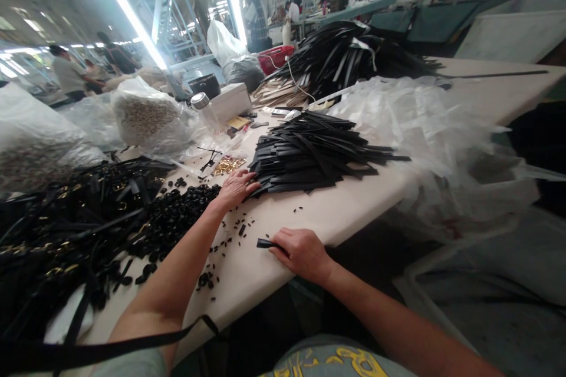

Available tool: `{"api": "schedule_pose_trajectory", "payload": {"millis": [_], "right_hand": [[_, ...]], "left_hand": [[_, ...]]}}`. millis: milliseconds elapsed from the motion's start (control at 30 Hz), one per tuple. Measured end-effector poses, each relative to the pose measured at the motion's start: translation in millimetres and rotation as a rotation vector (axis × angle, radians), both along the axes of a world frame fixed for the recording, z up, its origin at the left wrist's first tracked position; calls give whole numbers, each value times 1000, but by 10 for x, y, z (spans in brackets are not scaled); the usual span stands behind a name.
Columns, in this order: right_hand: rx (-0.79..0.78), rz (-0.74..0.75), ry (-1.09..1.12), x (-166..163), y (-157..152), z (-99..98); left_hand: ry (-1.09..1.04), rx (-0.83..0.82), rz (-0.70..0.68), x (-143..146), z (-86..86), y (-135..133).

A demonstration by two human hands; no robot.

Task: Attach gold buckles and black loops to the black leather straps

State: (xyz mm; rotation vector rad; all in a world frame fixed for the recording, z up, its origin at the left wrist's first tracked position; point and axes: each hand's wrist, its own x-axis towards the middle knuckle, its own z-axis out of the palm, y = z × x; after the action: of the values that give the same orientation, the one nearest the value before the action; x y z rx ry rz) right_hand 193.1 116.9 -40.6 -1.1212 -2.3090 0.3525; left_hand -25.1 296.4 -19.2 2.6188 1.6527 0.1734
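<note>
My right hand [305, 253] is closed around a black strap [265, 243] near the table's front edge. The strap's flat end sticks out to the left of my fingers; the rest is hidden. My left hand [239, 189] reaches forward with fingers extended, its fingertips touching the left end of a pile of black strips [305, 153]. Beside my left forearm lies a heap of small black loops [181, 212]. Just beyond that hand is a little pile of gold-coloured metal pieces [229, 165].
Black straps with gold buckles [101, 194] cover the table's left side, by filled plastic bags [144, 112]. A lidded bottle [203, 107] stands behind. A larger bundle of black strips [336, 56] lies at the back. Plastic sheeting [424, 129] drapes over the right edge. People are in the background.
</note>
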Motion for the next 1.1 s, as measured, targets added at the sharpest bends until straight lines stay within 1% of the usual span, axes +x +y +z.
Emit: {"api": "schedule_pose_trajectory", "payload": {"millis": [100,200,333,467,567,667,833,900,967,1100], "right_hand": [[9,-4,2,-3,-1,-4],[16,-5,4,-2,-1,-11],[17,-4,-6,1,-2,-11],[11,-13,-7,-4,-2,-2],[10,-19,-7,-10,-4,1],[15,-32,-9,-11,-9,2],[33,-15,-10,-5,-14,6],[39,-11,-19,-4,-14,5],[41,-15,-22,-6,-14,0],[48,-25,-8,-10,-15,-17]], "left_hand": [[-27,-31,-57,57,-2,-74],[-46,-44,-86,45,21,-207],[-60,-48,-123,-125,85,-460],[-97,-70,-228,-355,156,-725],[-129,-63,-263,-403,180,-828],[-127,-17,-258,-323,136,-817],[-57,65,-203,-180,-44,-748],[-49,76,-190,-158,-88,-740],[-44,63,-189,-130,-92,-730],[-32,11,-206,2,-42,-666]]}}
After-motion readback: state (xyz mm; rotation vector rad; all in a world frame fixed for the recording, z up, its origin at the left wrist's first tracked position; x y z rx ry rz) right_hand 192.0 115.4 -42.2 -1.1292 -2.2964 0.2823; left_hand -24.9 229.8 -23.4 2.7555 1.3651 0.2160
